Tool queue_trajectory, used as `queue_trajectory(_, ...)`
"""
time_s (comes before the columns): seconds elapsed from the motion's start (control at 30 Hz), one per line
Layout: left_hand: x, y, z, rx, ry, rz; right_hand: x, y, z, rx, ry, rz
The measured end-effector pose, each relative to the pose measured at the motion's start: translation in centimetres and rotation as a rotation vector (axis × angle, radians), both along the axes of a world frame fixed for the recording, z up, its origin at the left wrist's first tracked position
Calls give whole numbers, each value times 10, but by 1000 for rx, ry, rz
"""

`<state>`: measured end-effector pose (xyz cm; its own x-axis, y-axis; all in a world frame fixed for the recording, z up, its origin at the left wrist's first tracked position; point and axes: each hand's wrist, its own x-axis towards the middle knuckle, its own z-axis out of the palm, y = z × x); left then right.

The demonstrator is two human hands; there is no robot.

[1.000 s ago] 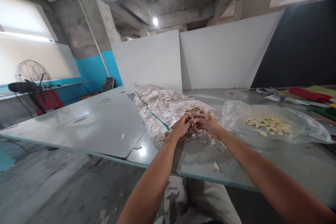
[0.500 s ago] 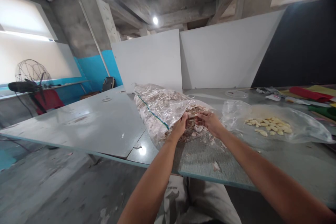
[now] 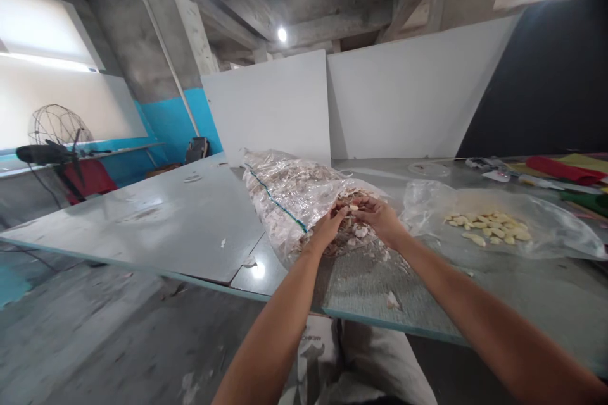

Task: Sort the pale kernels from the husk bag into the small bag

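Observed pinching one small pale piece (image 3: 354, 207) narrowly between left hand (image 3: 330, 223) and right hand (image 3: 382, 220), over papery skins (image 3: 358, 234) against the plastic sack (image 3: 287, 182), with many bare pieces (image 3: 496, 226), seemingly done, on clear plastic (image 3: 558, 218) at right, but unable to count any left.

Table (image 3: 190, 228): was grey, glossy in pts.
Big clear bag (image 3: 280, 186): lay approx. ctr, w/ husks (image 3: 361, 233) by its mouth.
Flat plastic bag (image 3: 560, 228): lay R, w/ pale cloves (image 3: 494, 224).
Red material (image 3: 565, 171): lay far R.
Pale scrap (image 3: 392, 300): lay nr front edge.
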<state>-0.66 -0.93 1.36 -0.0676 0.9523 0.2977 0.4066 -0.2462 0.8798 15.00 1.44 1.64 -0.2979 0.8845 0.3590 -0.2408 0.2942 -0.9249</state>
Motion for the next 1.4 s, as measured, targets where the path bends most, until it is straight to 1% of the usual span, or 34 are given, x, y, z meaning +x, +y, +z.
queue_trajectory(0.1, 4, -1, 2, 75, -72, -117, -2, 0, 1, 54, -15, -41)
queue_trajectory(0.17, 5, 1, 2, 86, -128, -194, -4, -1, 3, 101, -49, -80)
queue_trajectory(0.27, 5, 4, -1, 53, -209, -296, -4, -3, 5, 171, -196, -158)
queue_trajectory(0.33, 4, 7, -3, 27, -250, -323, -4, -4, 5, 215, -301, -213)
queue_trajectory(0.5, 3, 12, -7, 4, -282, -301, -3, -4, 5, 327, -469, -320)
queue_trajectory(0.77, 3, 11, -5, -37, -334, -284, 0, -13, 13, 417, -582, -401)
queue_trajectory(0.97, 5, 11, -6, -40, -316, -255, 4, -15, 16, 330, -713, -416)
queue_trajectory(1.1, 5, 11, -9, -16, -274, -261, 3, -16, 17, 355, -778, -455)
queue_trajectory(1.3, 5, 16, -12, -25, -236, -213, 3, -12, 13, 340, -796, -414)
queue_trajectory(1.4, 4, 15, -11, -7, -189, -207, 3, -11, 14, 395, -820, -438)
